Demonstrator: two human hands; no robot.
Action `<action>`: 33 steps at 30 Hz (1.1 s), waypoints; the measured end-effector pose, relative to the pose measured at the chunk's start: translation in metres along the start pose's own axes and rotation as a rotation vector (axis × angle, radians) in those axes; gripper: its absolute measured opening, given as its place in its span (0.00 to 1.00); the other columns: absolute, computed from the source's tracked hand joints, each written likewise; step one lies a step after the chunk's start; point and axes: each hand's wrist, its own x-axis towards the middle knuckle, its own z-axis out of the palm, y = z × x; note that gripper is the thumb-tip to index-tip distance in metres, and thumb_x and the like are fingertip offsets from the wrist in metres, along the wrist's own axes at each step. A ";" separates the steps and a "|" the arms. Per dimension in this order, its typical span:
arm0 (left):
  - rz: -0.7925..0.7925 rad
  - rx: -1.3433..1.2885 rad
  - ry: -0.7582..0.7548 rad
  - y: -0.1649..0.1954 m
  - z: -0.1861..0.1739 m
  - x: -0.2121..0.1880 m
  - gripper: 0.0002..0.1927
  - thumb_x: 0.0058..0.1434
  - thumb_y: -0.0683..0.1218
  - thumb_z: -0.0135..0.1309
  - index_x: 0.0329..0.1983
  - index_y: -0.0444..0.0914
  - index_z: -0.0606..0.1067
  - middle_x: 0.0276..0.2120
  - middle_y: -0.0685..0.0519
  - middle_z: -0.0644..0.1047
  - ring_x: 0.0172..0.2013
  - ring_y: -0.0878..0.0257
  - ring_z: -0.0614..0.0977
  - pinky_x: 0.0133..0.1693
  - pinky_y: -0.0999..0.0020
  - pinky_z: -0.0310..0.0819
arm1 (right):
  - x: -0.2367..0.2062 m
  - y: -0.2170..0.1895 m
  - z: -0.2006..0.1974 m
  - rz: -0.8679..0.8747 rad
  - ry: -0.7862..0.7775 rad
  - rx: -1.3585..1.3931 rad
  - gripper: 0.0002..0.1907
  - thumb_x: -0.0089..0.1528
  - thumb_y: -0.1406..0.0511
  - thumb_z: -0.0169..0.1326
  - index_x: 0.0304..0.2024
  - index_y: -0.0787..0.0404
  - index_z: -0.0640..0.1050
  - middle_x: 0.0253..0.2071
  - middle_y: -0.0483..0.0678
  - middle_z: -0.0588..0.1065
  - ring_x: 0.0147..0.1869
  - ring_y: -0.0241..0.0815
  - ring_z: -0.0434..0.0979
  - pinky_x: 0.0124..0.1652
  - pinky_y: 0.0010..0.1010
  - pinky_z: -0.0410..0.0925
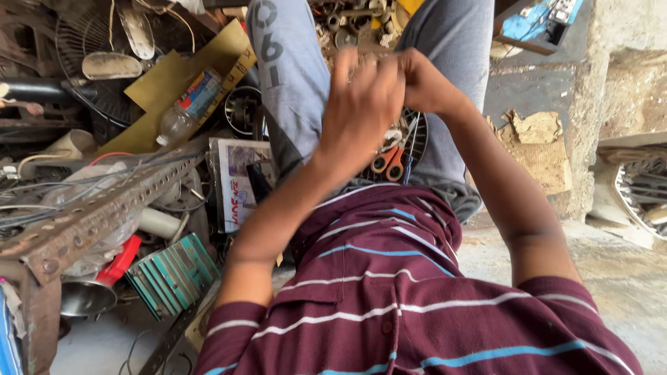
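Fingers (361, 73) of left hand (358, 104) and right hand (420, 83) bunched together, hands touching, above the lap at 12 o'clock of frame. What they pinch: cannot tell, hidden behind the knuckles. Orange-handled pliers (389, 161) lie just below the hands at 6 o'clock, on a round fan guard (418, 135) between the grey-trousered legs. Plastic bottle (186, 107) at 9 o'clock on yellow card. Rusty perforated angle bar (97, 219) at 8 o'clock, green finned block (174, 274) beneath it.

Hands (389, 90) together above lap, pliers (389, 161) beneath them; plastic bottle (186, 107) far left — perforated metal rail (97, 215) below it
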 end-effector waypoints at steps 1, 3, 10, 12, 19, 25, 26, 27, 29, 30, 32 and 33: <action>-0.020 -0.041 -0.028 0.012 -0.010 -0.013 0.01 0.60 0.40 0.55 0.32 0.38 0.76 0.33 0.51 0.73 0.39 0.59 0.77 0.55 0.51 0.67 | -0.002 0.001 -0.003 -0.035 -0.044 -0.018 0.05 0.62 0.72 0.64 0.38 0.67 0.79 0.32 0.45 0.76 0.37 0.34 0.72 0.37 0.26 0.68; -0.024 -0.211 -0.099 0.030 -0.021 -0.038 0.03 0.58 0.42 0.57 0.29 0.38 0.76 0.31 0.51 0.72 0.38 0.56 0.78 0.51 0.54 0.66 | -0.018 0.004 -0.003 -0.084 -0.127 -0.039 0.03 0.64 0.72 0.65 0.40 0.65 0.83 0.34 0.47 0.76 0.38 0.38 0.75 0.38 0.28 0.68; -0.086 -0.347 -0.196 0.045 -0.037 -0.100 0.03 0.61 0.41 0.55 0.36 0.39 0.79 0.32 0.55 0.73 0.35 0.62 0.76 0.50 0.59 0.65 | -0.086 -0.034 0.064 -0.366 0.460 -0.846 0.11 0.63 0.75 0.63 0.46 0.57 0.83 0.33 0.47 0.73 0.31 0.42 0.73 0.29 0.35 0.63; -0.126 -0.415 -0.204 0.033 -0.040 -0.102 0.04 0.62 0.42 0.57 0.31 0.41 0.78 0.27 0.54 0.72 0.33 0.61 0.76 0.48 0.56 0.65 | -0.102 -0.040 0.086 -0.247 0.285 -0.846 0.13 0.59 0.71 0.64 0.47 0.58 0.84 0.31 0.46 0.71 0.29 0.42 0.71 0.27 0.35 0.63; -0.282 -0.095 -0.206 -0.055 0.024 -0.034 0.10 0.66 0.40 0.58 0.28 0.41 0.81 0.28 0.52 0.76 0.32 0.64 0.79 0.49 0.55 0.62 | -0.105 -0.046 0.105 -0.104 0.322 -0.785 0.14 0.61 0.67 0.66 0.48 0.62 0.82 0.30 0.45 0.71 0.28 0.41 0.71 0.28 0.33 0.65; -0.145 -0.090 -0.012 -0.062 0.041 0.019 0.03 0.59 0.42 0.62 0.29 0.39 0.81 0.31 0.53 0.77 0.38 0.58 0.79 0.54 0.46 0.61 | -0.028 -0.036 0.039 0.207 0.419 -0.420 0.18 0.55 0.65 0.71 0.42 0.69 0.79 0.33 0.47 0.76 0.30 0.34 0.70 0.32 0.25 0.66; -0.117 -0.024 -0.007 -0.053 0.035 0.020 0.03 0.58 0.40 0.61 0.28 0.40 0.81 0.32 0.54 0.76 0.39 0.58 0.79 0.56 0.43 0.60 | -0.014 -0.027 0.028 0.159 0.303 -0.256 0.14 0.58 0.67 0.67 0.43 0.69 0.79 0.35 0.46 0.78 0.35 0.32 0.73 0.36 0.25 0.68; -0.091 0.040 -0.001 -0.042 0.027 0.018 0.04 0.57 0.38 0.61 0.28 0.40 0.80 0.32 0.54 0.75 0.41 0.58 0.78 0.59 0.40 0.59 | -0.003 -0.019 0.021 0.114 0.186 -0.093 0.11 0.62 0.69 0.64 0.44 0.68 0.80 0.38 0.45 0.79 0.39 0.31 0.75 0.40 0.24 0.70; -0.079 0.018 0.009 -0.015 0.012 0.009 0.03 0.57 0.38 0.60 0.30 0.39 0.80 0.32 0.53 0.74 0.42 0.58 0.77 0.63 0.36 0.55 | 0.000 -0.008 0.006 0.056 0.064 0.104 0.07 0.64 0.72 0.59 0.45 0.68 0.80 0.41 0.43 0.79 0.44 0.29 0.76 0.44 0.24 0.72; -0.077 0.024 0.007 -0.010 0.007 0.007 0.03 0.57 0.38 0.60 0.31 0.39 0.80 0.33 0.53 0.73 0.43 0.57 0.77 0.64 0.34 0.53 | 0.001 -0.004 0.005 0.038 0.046 0.162 0.07 0.63 0.73 0.58 0.44 0.67 0.80 0.41 0.43 0.78 0.44 0.30 0.75 0.44 0.24 0.71; -0.085 -0.065 0.036 -0.001 0.003 0.003 0.01 0.60 0.38 0.59 0.33 0.37 0.80 0.32 0.54 0.71 0.42 0.59 0.75 0.65 0.32 0.51 | -0.002 -0.002 0.006 0.092 0.026 0.278 0.07 0.61 0.75 0.58 0.43 0.67 0.80 0.40 0.42 0.77 0.43 0.30 0.75 0.43 0.23 0.70; -0.090 -0.111 0.042 -0.002 0.003 0.003 0.01 0.62 0.39 0.59 0.34 0.37 0.80 0.32 0.55 0.71 0.42 0.59 0.74 0.66 0.32 0.50 | -0.003 -0.002 0.008 0.154 0.034 0.336 0.07 0.61 0.75 0.59 0.42 0.67 0.80 0.39 0.41 0.78 0.42 0.29 0.76 0.43 0.22 0.70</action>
